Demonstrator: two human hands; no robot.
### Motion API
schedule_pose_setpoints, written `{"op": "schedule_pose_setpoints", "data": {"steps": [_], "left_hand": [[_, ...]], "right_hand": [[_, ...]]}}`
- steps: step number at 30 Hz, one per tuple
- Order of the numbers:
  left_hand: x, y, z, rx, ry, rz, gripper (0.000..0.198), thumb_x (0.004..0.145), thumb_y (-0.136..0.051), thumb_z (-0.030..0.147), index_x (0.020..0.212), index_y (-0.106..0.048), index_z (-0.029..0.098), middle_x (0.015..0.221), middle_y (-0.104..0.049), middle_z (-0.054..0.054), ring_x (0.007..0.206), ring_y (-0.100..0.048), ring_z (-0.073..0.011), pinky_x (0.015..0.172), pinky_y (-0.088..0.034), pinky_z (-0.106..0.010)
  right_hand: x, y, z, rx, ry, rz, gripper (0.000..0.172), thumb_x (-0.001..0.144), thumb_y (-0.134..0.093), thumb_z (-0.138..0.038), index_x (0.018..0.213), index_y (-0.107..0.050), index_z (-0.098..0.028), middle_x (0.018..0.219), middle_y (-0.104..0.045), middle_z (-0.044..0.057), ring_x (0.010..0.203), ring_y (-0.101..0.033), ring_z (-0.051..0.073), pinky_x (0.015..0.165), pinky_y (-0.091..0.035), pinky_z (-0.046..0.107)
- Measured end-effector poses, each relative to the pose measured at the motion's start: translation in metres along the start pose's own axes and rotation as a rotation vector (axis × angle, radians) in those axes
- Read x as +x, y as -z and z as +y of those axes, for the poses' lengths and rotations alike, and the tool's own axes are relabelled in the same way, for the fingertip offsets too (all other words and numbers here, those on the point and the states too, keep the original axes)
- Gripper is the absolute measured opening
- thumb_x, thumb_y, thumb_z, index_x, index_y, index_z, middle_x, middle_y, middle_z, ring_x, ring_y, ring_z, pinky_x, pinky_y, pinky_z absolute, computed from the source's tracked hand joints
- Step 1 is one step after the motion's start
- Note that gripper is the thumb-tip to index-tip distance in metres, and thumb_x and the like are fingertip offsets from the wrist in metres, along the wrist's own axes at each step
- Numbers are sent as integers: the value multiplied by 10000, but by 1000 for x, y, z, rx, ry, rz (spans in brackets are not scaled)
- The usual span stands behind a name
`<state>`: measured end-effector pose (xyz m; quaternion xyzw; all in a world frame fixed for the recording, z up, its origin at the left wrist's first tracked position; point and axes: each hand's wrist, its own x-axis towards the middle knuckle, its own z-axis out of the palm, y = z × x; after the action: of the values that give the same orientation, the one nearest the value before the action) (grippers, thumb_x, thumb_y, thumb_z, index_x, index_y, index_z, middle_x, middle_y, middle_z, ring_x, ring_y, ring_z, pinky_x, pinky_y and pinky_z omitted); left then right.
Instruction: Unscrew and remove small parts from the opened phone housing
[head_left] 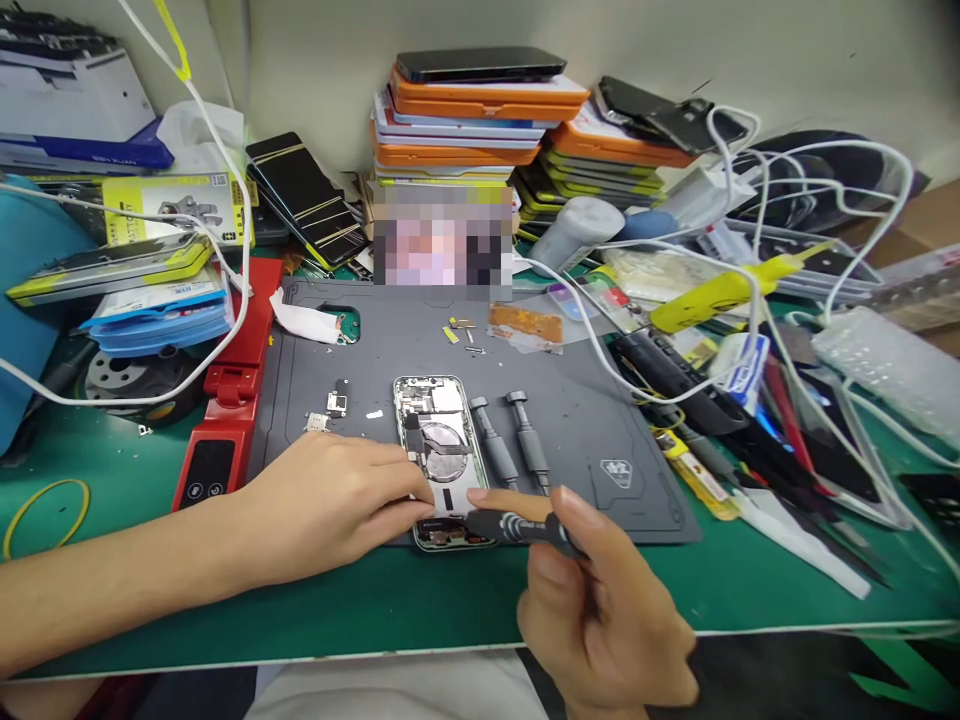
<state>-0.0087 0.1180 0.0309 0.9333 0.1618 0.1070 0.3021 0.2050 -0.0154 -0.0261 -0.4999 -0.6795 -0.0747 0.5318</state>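
An opened phone [439, 440] lies on a grey work mat [585, 420], its insides exposed. My left hand [337, 505] rests on the phone's lower left edge, with the fingers pressed together against it. My right hand [600, 610] grips a dark screwdriver [514, 527] whose tip points left at the phone's bottom end. The index finger lies stretched along the tool. Two more grey screwdrivers [514, 445] lie on the mat just right of the phone.
Small screws and parts [330, 405] sit left of the phone, others [461, 330] at the mat's back. A red tool [229, 410] borders the mat's left. Stacked phone boxes [472, 115] stand behind. White cables, a yellow tool [720, 290] and clutter fill the right side.
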Motion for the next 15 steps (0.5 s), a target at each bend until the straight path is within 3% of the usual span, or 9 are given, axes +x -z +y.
{"op": "schedule_pose_setpoints", "data": {"steps": [4, 10, 15], "left_hand": [[0, 1, 0, -22, -2, -14, 151, 1128, -632, 253, 1067, -765, 216, 963, -773, 23, 814, -718, -158, 670, -407, -275], [2, 2, 1, -108, 90, -12, 155, 1127, -635, 256, 1018, -728, 198, 960, -782, 26, 832, -728, -153, 674, -412, -258], [3, 5, 3, -180, 199, -17, 176, 1134, -613, 279, 1004, -706, 205, 882, -747, 37, 736, -688, -134, 632, -396, -252]], "right_hand": [[-1, 2, 3, -57, 41, 80, 468, 1040, -656, -104, 1497, -666, -207, 1093, -841, 101, 845, -842, 275, 653, -687, 376], [11, 6, -2, -81, 64, 38, 602, 993, -700, -32, 1560, -638, -225, 1072, -799, 98, 905, -785, 249, 693, -658, 377], [13, 5, -3, -26, 93, 10, 637, 981, -637, 35, 1574, -619, -196, 1086, -793, 100, 969, -770, 253, 767, -666, 407]]}}
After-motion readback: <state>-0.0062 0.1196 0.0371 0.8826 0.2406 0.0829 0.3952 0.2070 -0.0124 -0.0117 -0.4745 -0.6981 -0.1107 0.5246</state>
